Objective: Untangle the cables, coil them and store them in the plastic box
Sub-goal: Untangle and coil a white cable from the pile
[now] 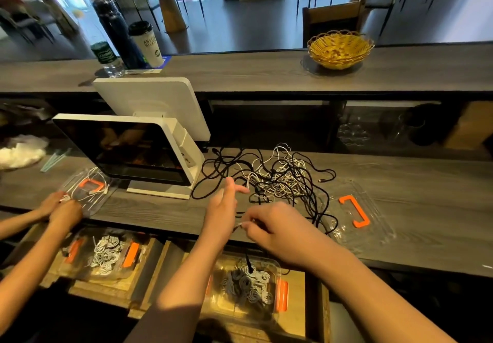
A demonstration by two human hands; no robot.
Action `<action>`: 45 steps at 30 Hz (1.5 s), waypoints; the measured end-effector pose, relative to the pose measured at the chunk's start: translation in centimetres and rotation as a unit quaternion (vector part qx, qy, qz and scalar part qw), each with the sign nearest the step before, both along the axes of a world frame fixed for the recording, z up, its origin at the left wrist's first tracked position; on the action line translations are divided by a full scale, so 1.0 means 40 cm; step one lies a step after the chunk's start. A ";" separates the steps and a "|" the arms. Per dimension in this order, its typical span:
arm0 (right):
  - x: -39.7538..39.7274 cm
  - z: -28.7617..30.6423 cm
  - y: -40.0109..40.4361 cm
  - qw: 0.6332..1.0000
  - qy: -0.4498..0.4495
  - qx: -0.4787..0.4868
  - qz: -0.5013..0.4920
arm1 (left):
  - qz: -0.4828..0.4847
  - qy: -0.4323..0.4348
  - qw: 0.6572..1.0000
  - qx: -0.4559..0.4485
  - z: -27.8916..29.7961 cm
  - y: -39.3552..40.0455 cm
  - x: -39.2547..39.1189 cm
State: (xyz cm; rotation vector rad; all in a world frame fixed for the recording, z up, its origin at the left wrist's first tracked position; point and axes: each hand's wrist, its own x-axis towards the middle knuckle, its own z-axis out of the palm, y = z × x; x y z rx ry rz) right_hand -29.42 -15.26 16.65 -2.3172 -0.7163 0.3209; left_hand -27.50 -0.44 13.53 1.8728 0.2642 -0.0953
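Low in the frame, coils fill the box (pixel 277 268). Right hand (pixel 277 229) pinches a cable (pixel 238 226); left hand (pixel 222 209) hangs released before the tangle (pixel 274 180).

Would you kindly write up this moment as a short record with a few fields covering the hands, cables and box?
left hand: left hand open, fingers straight, raised over the counter beside the tangle
right hand: right hand pinches a cable end between thumb and fingertips
cable tangle: black and white cables lie knotted on the counter
plastic box: plastic box below the counter edge, open, holding coiled cables
lid: clear lid with orange handle lies flat, right of the tangle
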 end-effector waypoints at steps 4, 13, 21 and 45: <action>0.027 0.014 -0.018 0.998 -0.038 0.028 -0.036 | -0.134 0.173 0.975 -0.049 0.008 0.006 -0.025; 0.049 -0.050 -0.065 0.978 0.024 0.080 -0.191 | -0.258 0.215 0.932 -0.136 0.013 0.026 -0.043; 0.013 -0.097 -0.027 0.957 0.176 0.136 -0.187 | -0.154 0.085 0.981 -0.085 0.016 -0.025 -0.058; 0.033 -0.057 -0.020 0.894 0.357 0.259 -0.078 | 0.025 0.072 0.976 -0.203 0.028 -0.059 -0.052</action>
